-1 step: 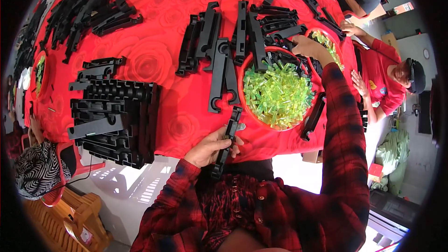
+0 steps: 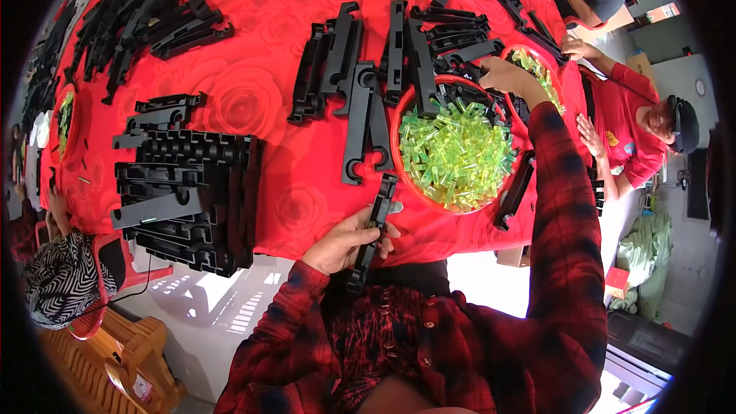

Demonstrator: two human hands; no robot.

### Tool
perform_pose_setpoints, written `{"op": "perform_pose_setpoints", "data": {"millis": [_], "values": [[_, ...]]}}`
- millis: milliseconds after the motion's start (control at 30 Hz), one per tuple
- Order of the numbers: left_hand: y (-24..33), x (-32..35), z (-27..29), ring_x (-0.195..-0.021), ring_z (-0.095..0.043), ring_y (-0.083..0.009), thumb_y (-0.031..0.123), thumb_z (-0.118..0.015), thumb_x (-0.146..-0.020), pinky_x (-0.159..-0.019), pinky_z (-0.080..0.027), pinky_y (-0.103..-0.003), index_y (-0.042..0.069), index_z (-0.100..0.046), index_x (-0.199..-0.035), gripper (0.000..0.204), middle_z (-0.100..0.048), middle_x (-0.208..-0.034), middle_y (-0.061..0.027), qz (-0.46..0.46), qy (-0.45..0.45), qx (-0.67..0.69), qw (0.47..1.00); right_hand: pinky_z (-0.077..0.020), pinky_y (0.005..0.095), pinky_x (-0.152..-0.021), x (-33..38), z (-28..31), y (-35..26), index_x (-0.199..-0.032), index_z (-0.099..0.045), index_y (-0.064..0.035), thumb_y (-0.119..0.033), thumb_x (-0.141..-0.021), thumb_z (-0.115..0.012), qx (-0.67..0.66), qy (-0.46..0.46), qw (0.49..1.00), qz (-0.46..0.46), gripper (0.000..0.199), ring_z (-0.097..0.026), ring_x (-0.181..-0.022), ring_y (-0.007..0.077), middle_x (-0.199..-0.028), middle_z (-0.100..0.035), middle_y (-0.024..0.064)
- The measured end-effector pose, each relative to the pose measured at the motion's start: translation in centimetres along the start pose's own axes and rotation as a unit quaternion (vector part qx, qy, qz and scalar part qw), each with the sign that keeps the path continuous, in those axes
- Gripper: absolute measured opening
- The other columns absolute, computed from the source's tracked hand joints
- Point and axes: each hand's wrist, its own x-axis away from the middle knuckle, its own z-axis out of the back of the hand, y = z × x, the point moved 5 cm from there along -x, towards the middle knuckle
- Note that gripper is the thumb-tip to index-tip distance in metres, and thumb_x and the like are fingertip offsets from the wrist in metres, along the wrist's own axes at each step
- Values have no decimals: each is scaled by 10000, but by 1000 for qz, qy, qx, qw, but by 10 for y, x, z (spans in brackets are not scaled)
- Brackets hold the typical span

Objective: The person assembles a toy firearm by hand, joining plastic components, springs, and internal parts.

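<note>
Steady the strip (image 2: 383, 198) in the pinching left hand (image 2: 339, 248) while the right hand (image 2: 502, 77), grip unclear, reaches over the bowl (image 2: 395, 138).

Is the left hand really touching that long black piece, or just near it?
Touching. The head view shows it: the left hand holds the black piece, thumb across it, fingers showing past its other edge.

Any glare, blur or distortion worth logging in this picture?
Head view: bright light patches and shadows on the floor at lower left; head view: black fisheye borders curve down both sides; head view: left hand looks fairly sharp, but its black strip is dark, with little surface detail.
</note>
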Motion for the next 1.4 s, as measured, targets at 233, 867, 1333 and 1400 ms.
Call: {"op": "perform_pose_setpoints", "data": {"millis": [233, 867, 1333, 1400], "values": [[-2, 1, 1, -937, -625, -198, 173, -567, -974, -844, -515, -338, -9, -317, -1480, 594, -604, -1133, -117, -4, 9, 11, 1000, -439, 285, -576, 4, -2, -8, -1153, -573, 59, -178, -770, -662, -4, 4, 999, 35, 459, -514, -660, 134, -810, -587, 47], [-4, 2, 1, -931, -624, -171, 187, -574, -982, -853, -506, -301, 3, -345, -1470, 570, -601, -1125, -97, 1, 16, 8, 1000, -372, 239, -463, 37, 30, -14, -898, -582, -17, -165, -841, -676, -130, 45, 990, 31, 185, -504, -572, 83, -699, -519, 4], [0, -1, 6, -942, -631, -187, 176, -566, -976, -834, -522, -331, -8, -397, -1420, 510, -621, -1132, -113, -55, 9, -12, 998, -248, 171, -455, 137, 5, -106, -1065, -615, -25, -200, -907, -649, -258, 30, 951, 168, 238, -383, -529, 1, -719, -495, -73], [0, 8, 9, -930, -642, -180, 143, -574, -972, -839, -532, -325, 9, -419, -1406, 481, -635, -1113, -105, -79, 75, 19, 994, -256, 176, -456, 162, -21, -136, -1059, -630, -28, -193, -896, -653, -264, 11, 947, 179, 233, -388, -528, 4, -691, -495, -64]]}}
